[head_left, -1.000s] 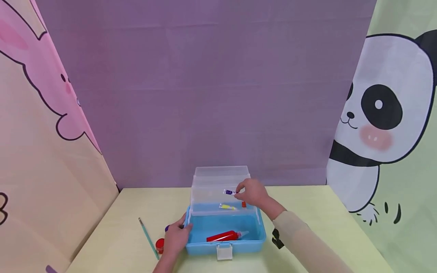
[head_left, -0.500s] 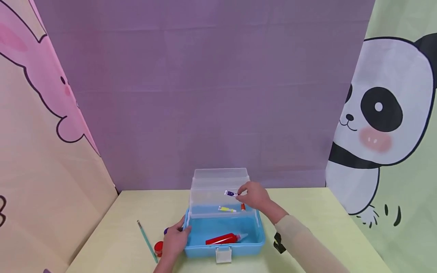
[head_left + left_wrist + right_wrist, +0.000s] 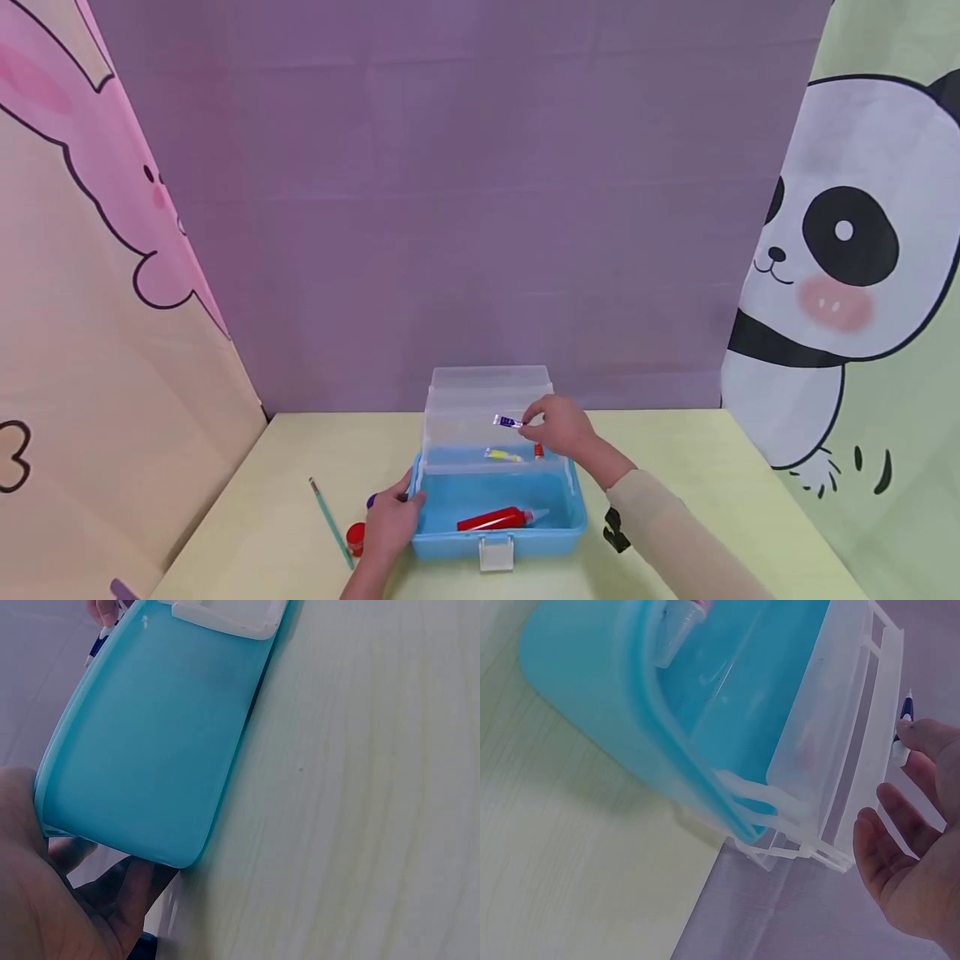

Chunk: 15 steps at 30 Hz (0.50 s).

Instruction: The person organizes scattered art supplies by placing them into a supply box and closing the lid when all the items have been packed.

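Observation:
My right hand (image 3: 558, 427) pinches a small paint tube (image 3: 507, 422) with a white and dark blue label, above the translucent tray (image 3: 450, 467) of a blue storage box (image 3: 536, 546). In the right wrist view the tube (image 3: 906, 724) sits between thumb and forefinger, the other fingers loosely bent. A yellow tube (image 3: 503, 455) and a small orange-red piece (image 3: 538, 451), partly hidden, lie in the tray. On the box floor lies a red squeeze bottle (image 3: 491, 520) with a clear nozzle. My left hand (image 3: 392, 523) grips the box's left side; the left wrist view shows its fingers round the corner.
Left of the box lie a teal pencil-like stick (image 3: 330, 523) and a small red jar (image 3: 356, 537). A purple object (image 3: 371, 501) shows partly behind the left hand. Some black item (image 3: 616, 530) lies beside the right sleeve. The translucent lid (image 3: 489, 379) stands raised near the purple backdrop.
The view shifts slightly with the head. Both hands keep their places: the right still pinches the paint tube over the tray, the left still holds the box.

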Each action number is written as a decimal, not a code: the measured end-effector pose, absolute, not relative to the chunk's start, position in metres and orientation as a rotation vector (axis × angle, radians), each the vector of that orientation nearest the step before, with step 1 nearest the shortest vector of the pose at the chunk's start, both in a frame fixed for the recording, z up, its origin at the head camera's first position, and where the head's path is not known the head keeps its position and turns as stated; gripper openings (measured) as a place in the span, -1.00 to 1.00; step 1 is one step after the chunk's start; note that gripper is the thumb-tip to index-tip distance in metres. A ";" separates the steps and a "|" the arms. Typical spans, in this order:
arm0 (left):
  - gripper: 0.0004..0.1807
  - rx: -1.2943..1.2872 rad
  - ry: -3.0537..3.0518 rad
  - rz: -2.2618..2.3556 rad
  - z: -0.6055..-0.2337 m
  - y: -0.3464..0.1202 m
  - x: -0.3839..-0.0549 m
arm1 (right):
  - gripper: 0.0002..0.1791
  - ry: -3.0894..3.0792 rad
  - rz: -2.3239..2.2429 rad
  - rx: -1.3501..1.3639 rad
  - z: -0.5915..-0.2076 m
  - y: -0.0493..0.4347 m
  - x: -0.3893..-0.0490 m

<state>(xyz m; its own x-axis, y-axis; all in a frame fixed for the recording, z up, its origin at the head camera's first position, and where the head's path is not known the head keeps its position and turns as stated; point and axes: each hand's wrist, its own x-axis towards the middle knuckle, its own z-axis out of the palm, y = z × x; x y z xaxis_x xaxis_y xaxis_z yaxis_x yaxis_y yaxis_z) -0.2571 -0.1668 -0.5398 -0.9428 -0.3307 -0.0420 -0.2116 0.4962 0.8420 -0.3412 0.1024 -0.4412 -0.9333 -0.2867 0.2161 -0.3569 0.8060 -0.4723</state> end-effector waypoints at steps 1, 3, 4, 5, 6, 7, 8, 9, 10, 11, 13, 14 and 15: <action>-0.40 0.480 -2.608 -1.443 -0.540 -0.166 -0.258 | -0.79 -2.854 0.792 0.510 -0.442 0.103 -0.341; -0.39 0.484 -2.609 -1.439 -0.541 -0.166 -0.258 | -0.75 -2.842 0.805 0.519 -0.444 0.103 -0.341; -0.39 0.481 -2.610 -1.438 -0.541 -0.167 -0.259 | -0.74 -2.837 0.810 0.518 -0.444 0.103 -0.341; -0.39 0.479 -2.610 -1.438 -0.541 -0.167 -0.259 | -0.73 -2.838 0.813 0.513 -0.444 0.103 -0.341; -0.39 0.473 -2.613 -1.438 -0.541 -0.168 -0.259 | -0.73 -2.838 0.819 0.507 -0.444 0.103 -0.341; -0.39 0.472 -2.613 -1.441 -0.541 -0.168 -0.260 | -0.74 -2.841 0.813 0.499 -0.445 0.104 -0.341; -0.40 0.467 -2.613 -1.440 -0.541 -0.169 -0.260 | -0.75 -2.843 0.813 0.490 -0.445 0.104 -0.341; -0.40 0.462 -2.614 -1.442 -0.542 -0.169 -0.260 | -0.76 -2.842 0.808 0.487 -0.445 0.104 -0.342; -0.40 0.458 -2.613 -1.443 -0.542 -0.169 -0.260 | -0.77 -2.842 0.804 0.481 -0.445 0.104 -0.342; -0.40 0.455 -2.612 -1.444 -0.542 -0.170 -0.261 | -0.78 -2.838 0.800 0.481 -0.445 0.105 -0.342; -0.40 0.451 -2.607 -1.444 -0.542 -0.170 -0.261 | -0.79 -2.830 0.797 0.484 -0.445 0.105 -0.343; -0.41 0.452 -2.605 -1.448 -0.542 -0.170 -0.262 | -0.80 -2.824 0.799 0.485 -0.444 0.106 -0.343; -0.41 0.453 -2.603 -1.452 -0.542 -0.170 -0.262 | -0.80 -2.819 0.795 0.483 -0.444 0.107 -0.343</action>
